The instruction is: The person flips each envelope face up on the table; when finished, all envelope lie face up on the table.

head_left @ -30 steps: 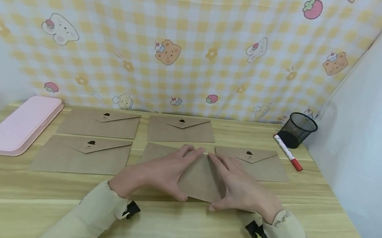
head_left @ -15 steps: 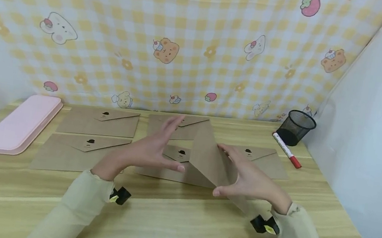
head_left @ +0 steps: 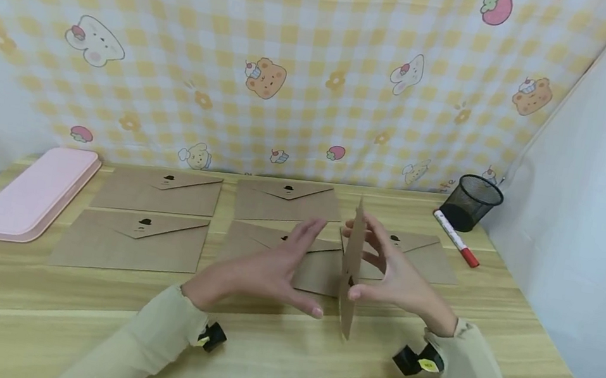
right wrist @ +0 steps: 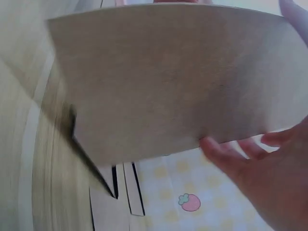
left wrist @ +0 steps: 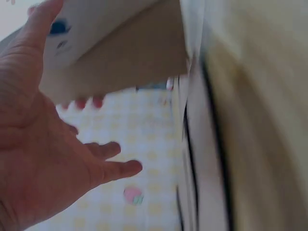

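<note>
My right hand [head_left: 364, 264] pinches a brown paper envelope [head_left: 348, 284] and holds it upright, edge-on to the head camera, above the wooden table [head_left: 280, 365]. In the right wrist view the envelope's plain face [right wrist: 168, 82] fills the frame, with my thumb [right wrist: 221, 149] on it. My left hand [head_left: 292, 267] is open just left of the envelope, fingers straight; whether it touches the paper I cannot tell. The left wrist view shows that open palm [left wrist: 43, 159] below the envelope [left wrist: 120, 53]. Another envelope [head_left: 261, 241] lies flat beneath my hands.
More brown envelopes lie flat at the left [head_left: 132, 242], back left [head_left: 159, 191], back middle [head_left: 285, 202] and right [head_left: 426, 259]. A pink case [head_left: 35, 192] sits far left. A black mesh cup [head_left: 470, 203] and a red-capped marker [head_left: 456, 238] stand by the white wall.
The envelope that lay under both hands has come off the table and turned from flat to upright. My left hand let go and opened; the right kept its hold.
</note>
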A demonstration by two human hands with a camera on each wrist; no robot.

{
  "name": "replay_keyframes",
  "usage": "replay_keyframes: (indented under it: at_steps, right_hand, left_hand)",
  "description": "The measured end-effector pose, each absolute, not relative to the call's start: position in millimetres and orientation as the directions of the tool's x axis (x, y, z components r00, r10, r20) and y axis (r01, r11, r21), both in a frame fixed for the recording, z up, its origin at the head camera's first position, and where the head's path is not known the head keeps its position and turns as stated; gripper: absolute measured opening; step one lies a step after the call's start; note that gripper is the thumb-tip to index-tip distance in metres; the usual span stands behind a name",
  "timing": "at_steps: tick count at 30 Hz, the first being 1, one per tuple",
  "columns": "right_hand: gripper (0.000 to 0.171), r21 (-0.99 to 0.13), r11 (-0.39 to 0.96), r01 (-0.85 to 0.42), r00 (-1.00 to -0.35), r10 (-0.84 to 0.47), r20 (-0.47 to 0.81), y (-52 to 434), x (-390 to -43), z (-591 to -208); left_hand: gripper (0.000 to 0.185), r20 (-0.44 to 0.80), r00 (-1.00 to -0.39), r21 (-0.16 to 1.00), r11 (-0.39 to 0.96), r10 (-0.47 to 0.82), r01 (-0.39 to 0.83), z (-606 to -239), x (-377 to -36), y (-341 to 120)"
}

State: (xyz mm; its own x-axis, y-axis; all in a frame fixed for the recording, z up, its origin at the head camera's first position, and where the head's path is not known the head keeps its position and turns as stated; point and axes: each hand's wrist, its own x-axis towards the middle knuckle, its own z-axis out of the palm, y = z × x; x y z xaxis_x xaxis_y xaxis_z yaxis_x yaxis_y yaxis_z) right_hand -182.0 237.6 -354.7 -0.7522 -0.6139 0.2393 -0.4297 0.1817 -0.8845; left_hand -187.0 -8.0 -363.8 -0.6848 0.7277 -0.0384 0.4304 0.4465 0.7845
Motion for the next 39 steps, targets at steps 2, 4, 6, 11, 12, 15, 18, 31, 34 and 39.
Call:
replay_keyframes:
  at_steps: [2,4,6,11,12,15,18,31,34,39]
  right_hand:
    - [0.105,-0.894,0.112,-0.434,-0.736,-0.616,0.281,237,-182,-355]
    - [0.104,-0.898,0.039,-0.439,-0.716,-0.619,0.323,237,-182,-355]
    - [0.103,-0.894,-0.029,-0.448,-0.691,-0.623,0.366,237,-183,-357]
    - [0.102,-0.868,-0.099,-0.486,-0.636,-0.641,0.43,248,-197,-381]
    - [0.102,-0.868,-0.109,-0.484,-0.629,-0.647,0.431,251,-200,-386]
    - [0.098,-0.883,-0.104,-0.457,-0.637,-0.655,0.407,247,-195,-379]
    - [0.094,-0.917,-0.083,-0.391,-0.641,-0.69,0.336,240,-185,-363]
    - [0.09,-0.986,-0.065,0.153,-0.257,-0.966,0.024,236,-177,-357]
    - [0.088,-0.971,-0.004,0.24,-0.145,-0.989,-0.032,236,-176,-358]
    - [0.071,-0.883,-0.04,0.467,-0.124,-0.992,-0.021,235,-165,-349]
  left_hand:
    - [0.128,-0.018,-0.68,0.802,0.416,0.733,0.428,-367,-182,-2]
    - [0.128,0.008,-0.676,0.82,0.382,0.737,0.426,-369,-178,3]
    - [0.129,0.037,-0.671,0.833,0.348,0.74,0.43,-372,-174,8]
    - [0.131,0.118,-0.68,0.844,0.287,0.724,0.452,-375,-168,18]
    - [0.132,0.126,-0.692,0.841,0.293,0.71,0.454,-374,-167,19]
    - [0.134,0.136,-0.74,0.825,0.339,0.658,0.453,-371,-166,18]
    - [0.138,0.214,-0.752,0.769,0.367,0.623,0.523,-365,-171,12]
    - [0.137,0.526,-0.308,-0.235,0.483,0.793,0.843,-338,-195,-22]
    - [0.129,0.451,-0.287,-0.397,0.478,0.845,0.783,-338,-189,-19]
    - [0.114,0.448,-0.258,-0.328,0.426,0.856,0.843,-349,-184,-10]
